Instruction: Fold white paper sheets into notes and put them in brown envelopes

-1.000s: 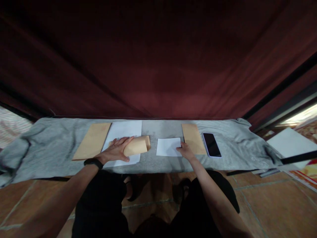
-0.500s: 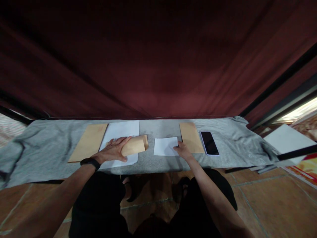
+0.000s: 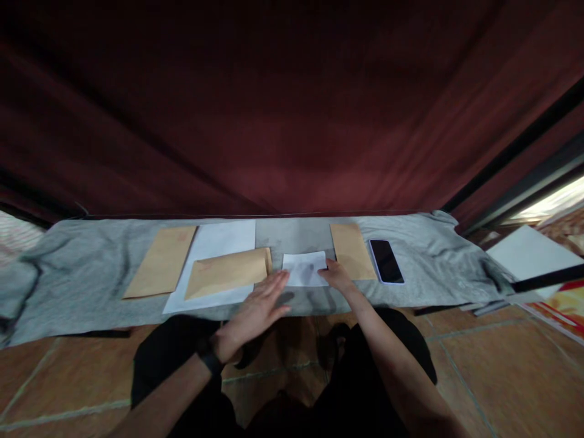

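Observation:
A small folded sheet of white paper (image 3: pixel 303 267) lies across the middle of the grey cloth. Its right edge is pinched between the thumb and fingers of my right hand (image 3: pixel 336 275). My left hand (image 3: pixel 261 304) hovers at the paper's lower left corner, fingers stretched out and thumb apart, with nothing held; whether the fingertips touch the paper I cannot tell. Left of it, a brown envelope (image 3: pixel 225 272) with its flap end to the right rests on a stack of white sheets (image 3: pixel 223 234).
Another brown envelope (image 3: pixel 162 261) lies at the far left, and one more envelope (image 3: pixel 353 252) is just right of my right hand. A phone (image 3: pixel 387 261) lies beyond it. The grey cloth (image 3: pixel 429 267) covers a narrow bench before a dark red curtain (image 3: pixel 292 152).
My left hand has lifted off the brown envelope and moved right and nearer to me, to the white paper. The right hand keeps its grip on the paper.

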`<state>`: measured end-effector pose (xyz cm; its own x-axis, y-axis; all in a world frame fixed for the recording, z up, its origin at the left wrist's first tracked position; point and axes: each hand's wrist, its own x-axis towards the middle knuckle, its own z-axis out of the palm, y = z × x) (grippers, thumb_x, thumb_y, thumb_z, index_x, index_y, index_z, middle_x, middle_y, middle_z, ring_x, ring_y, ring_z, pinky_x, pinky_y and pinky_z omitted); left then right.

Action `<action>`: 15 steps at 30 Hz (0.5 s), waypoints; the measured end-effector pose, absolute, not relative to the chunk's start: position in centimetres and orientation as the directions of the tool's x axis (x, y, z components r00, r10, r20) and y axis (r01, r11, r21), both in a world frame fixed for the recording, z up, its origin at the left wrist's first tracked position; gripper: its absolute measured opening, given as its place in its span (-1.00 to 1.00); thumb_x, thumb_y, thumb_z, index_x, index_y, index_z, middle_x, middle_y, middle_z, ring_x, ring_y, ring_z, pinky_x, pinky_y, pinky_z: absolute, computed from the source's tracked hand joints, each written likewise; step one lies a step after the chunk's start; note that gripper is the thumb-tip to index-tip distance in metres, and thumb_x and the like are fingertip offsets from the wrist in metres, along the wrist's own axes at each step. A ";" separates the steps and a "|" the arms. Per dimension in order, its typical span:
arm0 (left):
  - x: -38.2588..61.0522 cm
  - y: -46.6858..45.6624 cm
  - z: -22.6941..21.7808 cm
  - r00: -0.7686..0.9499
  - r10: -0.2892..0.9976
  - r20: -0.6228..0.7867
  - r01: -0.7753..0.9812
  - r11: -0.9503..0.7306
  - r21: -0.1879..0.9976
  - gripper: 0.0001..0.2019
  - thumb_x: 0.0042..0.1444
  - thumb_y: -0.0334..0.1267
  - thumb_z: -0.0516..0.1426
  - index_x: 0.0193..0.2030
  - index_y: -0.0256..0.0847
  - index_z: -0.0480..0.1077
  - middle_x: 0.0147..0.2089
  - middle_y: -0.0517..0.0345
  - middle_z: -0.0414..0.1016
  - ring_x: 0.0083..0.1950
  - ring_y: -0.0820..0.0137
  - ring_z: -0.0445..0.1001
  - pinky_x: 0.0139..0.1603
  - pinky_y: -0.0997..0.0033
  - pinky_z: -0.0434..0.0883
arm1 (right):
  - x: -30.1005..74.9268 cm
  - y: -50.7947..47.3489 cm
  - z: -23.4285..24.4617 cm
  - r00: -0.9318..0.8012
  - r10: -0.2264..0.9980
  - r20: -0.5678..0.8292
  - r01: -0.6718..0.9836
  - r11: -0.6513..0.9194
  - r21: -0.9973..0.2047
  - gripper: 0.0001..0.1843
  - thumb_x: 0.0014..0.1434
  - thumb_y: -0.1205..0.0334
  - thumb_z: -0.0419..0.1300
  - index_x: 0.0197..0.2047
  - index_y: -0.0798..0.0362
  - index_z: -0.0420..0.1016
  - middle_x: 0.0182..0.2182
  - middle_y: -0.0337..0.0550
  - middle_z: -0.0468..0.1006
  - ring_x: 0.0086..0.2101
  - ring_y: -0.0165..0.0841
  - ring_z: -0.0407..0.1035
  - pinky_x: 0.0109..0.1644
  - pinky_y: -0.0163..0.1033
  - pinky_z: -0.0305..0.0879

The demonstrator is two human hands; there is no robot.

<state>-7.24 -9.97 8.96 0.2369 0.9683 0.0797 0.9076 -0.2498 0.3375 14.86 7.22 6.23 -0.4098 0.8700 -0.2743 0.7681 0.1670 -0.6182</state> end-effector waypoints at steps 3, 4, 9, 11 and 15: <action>-1.2 -9.2 6.4 0.230 0.966 0.119 0.905 -0.258 0.338 -0.25 0.34 0.03 0.00 0.53 -0.16 -0.21 0.53 -0.14 -0.04 0.54 0.16 -0.06 0.50 0.00 0.06 | 14.7 7.0 6.5 -0.400 0.874 -0.275 0.787 0.174 -0.591 -0.66 0.20 0.34 0.13 0.03 0.06 0.53 -0.11 -0.12 0.65 -0.11 -0.28 0.51 -0.06 -0.33 0.35; 0.0 -8.7 5.6 0.198 0.970 0.138 0.913 -0.234 0.333 -0.25 0.34 0.04 0.00 0.53 -0.19 -0.21 0.53 -0.17 -0.04 0.54 0.14 -0.08 0.50 -0.05 0.04 | 14.7 6.9 6.6 -0.387 0.881 -0.273 0.798 0.172 -0.577 -0.65 0.20 0.34 0.13 0.06 0.08 0.51 -0.08 -0.09 0.64 -0.08 -0.27 0.50 -0.04 -0.32 0.34; 1.7 -7.2 2.8 0.021 0.983 0.184 0.951 -0.077 0.300 -0.23 0.32 0.05 0.00 0.53 -0.25 -0.18 0.52 -0.24 -0.05 0.54 0.08 -0.13 0.50 -0.14 0.01 | 14.8 5.7 7.3 -0.299 0.944 -0.141 0.860 0.203 -0.467 -0.43 0.29 0.30 0.06 0.34 0.19 0.21 0.12 0.17 0.49 0.08 -0.12 0.41 0.14 -0.13 0.29; 1.5 -7.1 2.5 0.023 0.984 0.178 0.953 -0.075 0.294 -0.25 0.33 0.03 -0.01 0.52 -0.26 -0.16 0.52 -0.22 -0.05 0.54 0.09 -0.13 0.51 -0.13 -0.02 | 14.3 4.8 7.2 -0.354 0.935 0.001 0.844 0.320 -0.430 -0.41 0.35 0.25 0.01 0.40 0.22 0.13 0.20 0.22 0.41 0.17 -0.09 0.32 0.23 -0.04 0.24; 1.1 -6.9 2.0 -0.015 0.990 0.139 0.945 -0.032 0.325 -0.35 0.36 -0.22 -0.12 0.53 -0.34 -0.19 0.50 -0.24 0.01 0.54 0.12 -0.09 0.50 -0.09 0.03 | 12.4 3.2 5.7 -0.633 0.770 0.079 0.667 0.594 -0.450 -0.47 0.45 0.16 -0.12 0.39 0.15 0.19 0.34 0.08 0.28 0.32 -0.25 0.14 0.38 -0.07 0.07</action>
